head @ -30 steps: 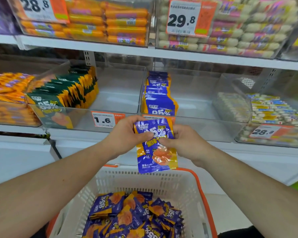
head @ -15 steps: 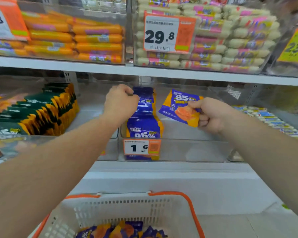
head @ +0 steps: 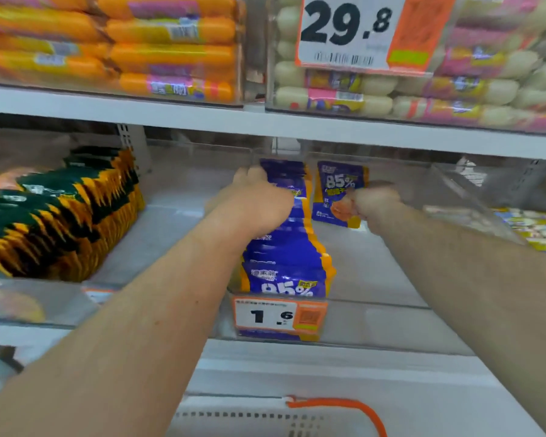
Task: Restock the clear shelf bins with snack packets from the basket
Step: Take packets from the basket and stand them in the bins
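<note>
A row of blue-and-orange snack packets [head: 286,263] stands in the clear shelf bin [head: 375,323] behind a 1.6 price tag [head: 279,316]. My left hand [head: 252,200] rests on the far end of that row, fingers curled over the packet tops. My right hand [head: 374,201] is deep in the bin to the right of the row, shut on one upright blue packet [head: 338,190] marked 85%. Only the white basket's far rim [head: 249,416] and orange handle [head: 344,405] show at the bottom; its contents are out of view.
A neighbouring bin on the left holds green-and-yellow packets [head: 63,212]. To the right lies a bin of small multicoloured packets [head: 536,228]. The shelf above carries orange sausages [head: 139,45] and pale sausages [head: 454,86] behind a 29.8 tag [head: 360,33].
Both hands have reached deeper into the bin. The packet in my right hand has turned from tilted to upright beside the back of the row. The view has moved closer to the shelf.
</note>
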{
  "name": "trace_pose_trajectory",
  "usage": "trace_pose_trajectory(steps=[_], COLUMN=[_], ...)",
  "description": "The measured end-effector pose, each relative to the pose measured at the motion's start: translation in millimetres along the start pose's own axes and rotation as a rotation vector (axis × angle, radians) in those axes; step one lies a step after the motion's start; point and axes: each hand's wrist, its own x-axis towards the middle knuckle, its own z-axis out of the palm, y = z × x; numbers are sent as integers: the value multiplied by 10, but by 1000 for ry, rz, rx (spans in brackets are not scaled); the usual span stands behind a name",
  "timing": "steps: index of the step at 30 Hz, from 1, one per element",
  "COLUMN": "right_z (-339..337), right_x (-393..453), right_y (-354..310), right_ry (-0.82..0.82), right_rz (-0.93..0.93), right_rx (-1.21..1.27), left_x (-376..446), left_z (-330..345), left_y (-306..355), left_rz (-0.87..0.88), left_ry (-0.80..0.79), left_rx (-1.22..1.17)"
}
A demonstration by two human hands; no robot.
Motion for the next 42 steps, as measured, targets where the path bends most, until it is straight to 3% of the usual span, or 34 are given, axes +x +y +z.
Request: trace_pose_trajectory(steps=[3,5,8,17,21,24,27,30,34,39,42], right_z=[131,198,238,277,238,222,205,158,131,288,499], right_x=[86,70,26,-100,-263,-475,-780,-1239,-1889,-2506,-2658], right_y=[15,-22,-71,-103,-154,-235,-327,-349,-223,211,749], right_ry=[15,135,227,203,148,206,291,320,332,342,180], right_rz=[-21,-68,-87,-40,-37,-18,-60,-231,-518,-1057,-991], right_rx=[-159,-383,-506,-467,-313,-274,-199,-219,-278,-160,-167], left_x=[29,35,4,-49,-103,-208,-433,-766,-1226,-1643,-1809], left_z=[11,2,-10,-25,-43,-89,-155,-108,95,343,592], left_y=[-17,-31,-21,-9,-3,17,33,-29,-132,-447,-843], left_rz=[-1,-5,5,7,25,91,273,464,497,476,391], left_ry=[-5,-18,-14,-3,32,133,337,442,355,321,210], left_rx=[-52,-86,-108,-133,-113,-101,-63,-192,-581,-597,-457])
